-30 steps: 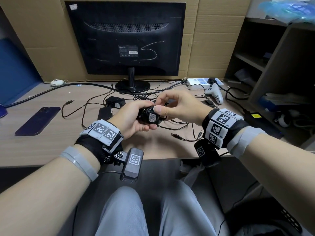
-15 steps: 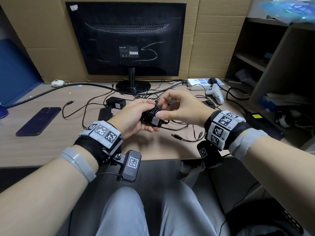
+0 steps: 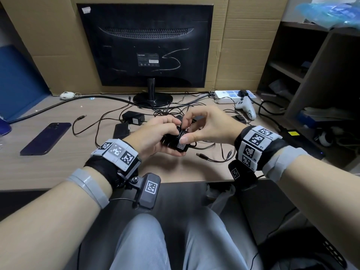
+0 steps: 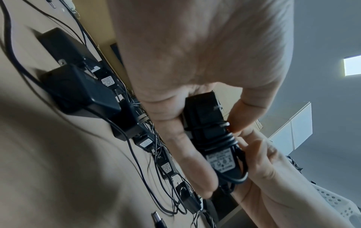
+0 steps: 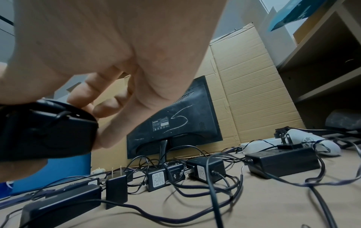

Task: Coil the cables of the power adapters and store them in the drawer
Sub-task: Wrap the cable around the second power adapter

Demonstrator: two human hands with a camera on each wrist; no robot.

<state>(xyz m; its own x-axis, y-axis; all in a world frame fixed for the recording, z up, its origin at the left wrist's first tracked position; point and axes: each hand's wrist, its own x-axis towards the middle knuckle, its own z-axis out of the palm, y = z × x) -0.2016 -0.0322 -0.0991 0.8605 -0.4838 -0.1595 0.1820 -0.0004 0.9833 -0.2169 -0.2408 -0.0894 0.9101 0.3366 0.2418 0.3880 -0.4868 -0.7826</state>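
Left hand [image 3: 155,137] curled round adapter [image 4: 210,134], held above counter [image 3: 48,168] at six o'clock from monitor [image 3: 145,45]. Right hand [image 3: 206,125] pinching thin cable [image 4: 237,162]. Probably light, rigid brick; springy cord, best gripped across wraps.

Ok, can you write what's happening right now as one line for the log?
step: coiling cable | left hand: holds power adapter | right hand: pinches cable onto it | other adapters: loose on desk
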